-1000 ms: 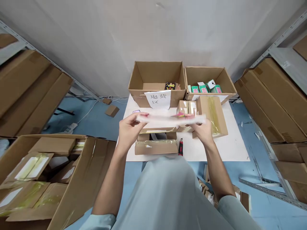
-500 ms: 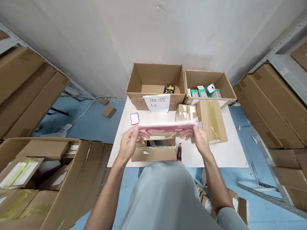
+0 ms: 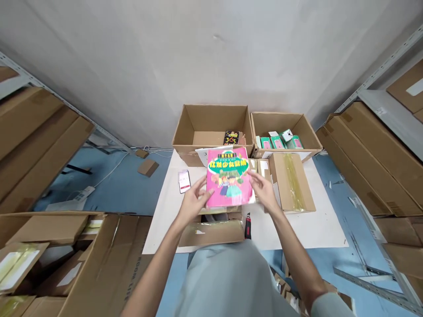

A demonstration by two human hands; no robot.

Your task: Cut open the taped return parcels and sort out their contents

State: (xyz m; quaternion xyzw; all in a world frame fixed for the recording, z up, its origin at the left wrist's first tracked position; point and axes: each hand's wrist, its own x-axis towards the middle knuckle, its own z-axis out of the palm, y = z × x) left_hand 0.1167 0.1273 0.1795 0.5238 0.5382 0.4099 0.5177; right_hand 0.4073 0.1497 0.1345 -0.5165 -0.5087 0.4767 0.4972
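Note:
A pink book [image 3: 228, 178] with a green title band and cartoon figures on its cover is held up between my hands, cover facing me. My left hand [image 3: 194, 201] grips its lower left edge, fingers curled on it. My right hand [image 3: 262, 192] holds its right edge. Below the book an opened cardboard parcel [image 3: 213, 228] with taped flaps lies on the white sheet [image 3: 307, 220]. A small knife with a red and black handle [image 3: 247, 225] lies just right of the parcel.
A phone [image 3: 184, 181] lies on the sheet at left. Behind are two open cartons, one [image 3: 211, 127] with a dark book, one [image 3: 284, 132] with green boxes. A flat taped carton [image 3: 291, 181] lies at right. A large carton of parcels [image 3: 59, 259] stands at left; shelves flank both sides.
The book was held flat and edge-on between both hands; now it is turned upright with its pink cover facing me. My hands have shifted closer together along its sides.

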